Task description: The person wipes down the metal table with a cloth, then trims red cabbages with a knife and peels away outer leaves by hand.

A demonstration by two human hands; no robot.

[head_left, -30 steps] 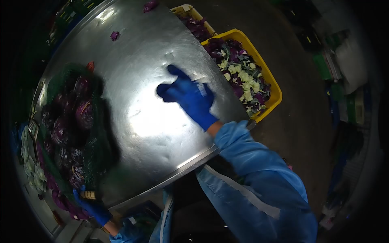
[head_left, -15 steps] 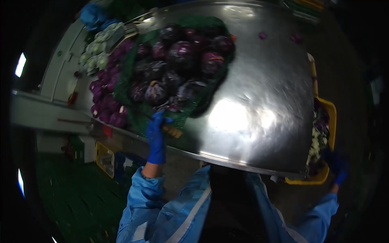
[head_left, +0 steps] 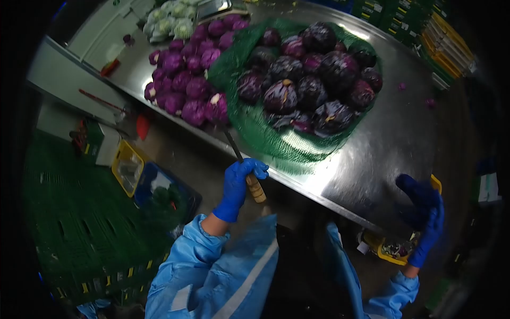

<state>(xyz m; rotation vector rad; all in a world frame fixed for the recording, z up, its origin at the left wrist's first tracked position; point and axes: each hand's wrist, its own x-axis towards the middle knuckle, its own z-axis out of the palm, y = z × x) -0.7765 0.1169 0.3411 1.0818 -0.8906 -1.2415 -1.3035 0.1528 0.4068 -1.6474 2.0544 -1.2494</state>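
Observation:
My left hand, in a blue glove, is closed round a knife with a banded wooden handle; its dark blade points up and away past the table's front edge. My right hand, also gloved in blue, is at the table's right corner with fingers spread and nothing visible in it. A green net bag lies opened on the metal table, with several dark red cabbages on it. Trimmed purple cabbages are piled left of the net.
Pale cabbages sit at the back left. A yellow crate of trimmings stands below the right corner. Yellow and blue crates are at lower left, beside green crates. More crates stand at back right.
The view has swung left, bringing the purple cabbages into full view. My left hand has lifted the knife off the net. My right hand has moved from over the table's middle to its right corner.

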